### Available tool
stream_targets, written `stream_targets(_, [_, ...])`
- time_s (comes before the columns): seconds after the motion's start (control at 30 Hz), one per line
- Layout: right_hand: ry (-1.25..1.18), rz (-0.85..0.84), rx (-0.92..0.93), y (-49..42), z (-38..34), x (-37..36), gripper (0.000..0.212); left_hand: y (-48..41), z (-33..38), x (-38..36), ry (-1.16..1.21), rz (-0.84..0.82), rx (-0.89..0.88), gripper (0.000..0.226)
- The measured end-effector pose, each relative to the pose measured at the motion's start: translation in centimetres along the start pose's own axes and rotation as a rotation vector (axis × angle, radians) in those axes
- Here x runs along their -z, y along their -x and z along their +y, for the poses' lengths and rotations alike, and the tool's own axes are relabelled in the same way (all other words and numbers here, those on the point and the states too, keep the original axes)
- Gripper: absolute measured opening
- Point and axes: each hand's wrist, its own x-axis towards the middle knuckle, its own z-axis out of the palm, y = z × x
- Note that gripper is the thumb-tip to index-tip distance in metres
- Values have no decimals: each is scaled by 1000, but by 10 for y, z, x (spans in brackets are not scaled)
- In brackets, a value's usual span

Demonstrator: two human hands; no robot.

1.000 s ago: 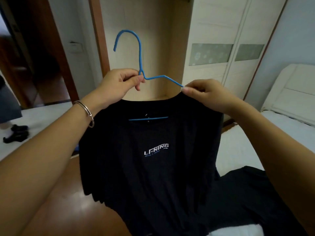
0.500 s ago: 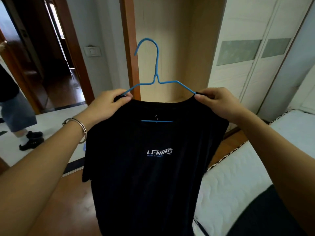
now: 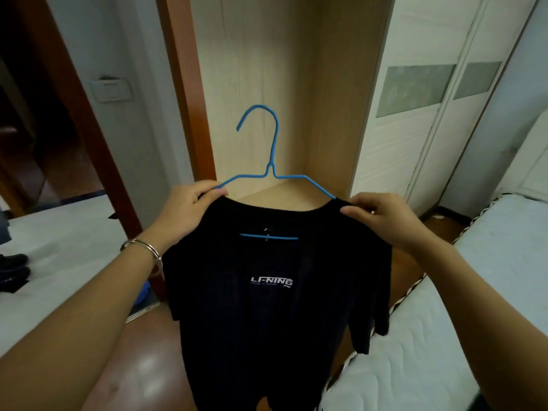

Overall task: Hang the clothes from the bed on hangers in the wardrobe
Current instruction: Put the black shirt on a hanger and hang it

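Before the open wardrobe [image 3: 267,84], with the bed [image 3: 489,277] at the right, a black shirt [image 3: 267,321] hangs on a blue hanger [image 3: 274,149] held in the air, the left hand [image 3: 186,212] and right hand [image 3: 382,221] each pinching one shoulder, fingers curled over the cloth.

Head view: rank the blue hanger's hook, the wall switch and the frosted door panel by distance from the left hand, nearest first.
1. Hook of the blue hanger: just up and right of the left hand, which grips the black T-shirt hung on it.
2. Wall switch: on the wall, up-left.
3. Frosted door panel: far right, beyond the right hand.
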Motion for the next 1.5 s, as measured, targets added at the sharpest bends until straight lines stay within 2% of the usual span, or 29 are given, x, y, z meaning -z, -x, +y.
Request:
stream_targets(0.1, [32, 86, 5, -22, 21, -5, 22, -35, -12, -24, 27, -14, -11, 25])
stream_targets(0.2, [-46, 211, -41, -40, 32, -1, 19, -75, -17, -45, 49, -34, -26, 26])
stream_targets(0.47, [13, 431, -207, -86, 60, 21, 23, -177, -36, -97, 77, -113, -201, 24])
stream_targets(0.6, [27, 491, -256, -114, 56, 27, 21, -229, -39, -114, 141, -36, -258, 22])
stream_targets(0.77, [31, 416, -312, -137, 49, 39, 16, -278, -39, -127, 155, 74, -341, 23])
stream_targets(0.9, [60, 295, -352, -155, 50, 45, 23, -312, -38, -134, 171, 144, -350, 24])
stream_targets(1.03, [-132, 255, -284, -187, 37, 50, 11, -349, -36, -133, 225, 249, -292, 22])
stream_targets(1.1, [-265, 254, -216, -211, 26, 52, 20, -370, -38, -130, 211, 332, -254, 22])
stream_targets(1.13, [-327, 256, -195, -224, 22, 53, 25, -381, -38, -127, 192, 367, -204, 23])
stream_targets(1.23, [-593, 198, -172, -272, 19, 56, 18, -412, -39, -115, 183, 425, -49, 27])
stream_targets(1.37, [-903, 127, -139, -350, 21, 64, 16, -449, -30, -102, 311, 493, -160, 36])
stream_targets(1.5, [-1100, 54, -32, -427, 1, 84, 20, -475, -2, -100, 394, 420, -206, 40])
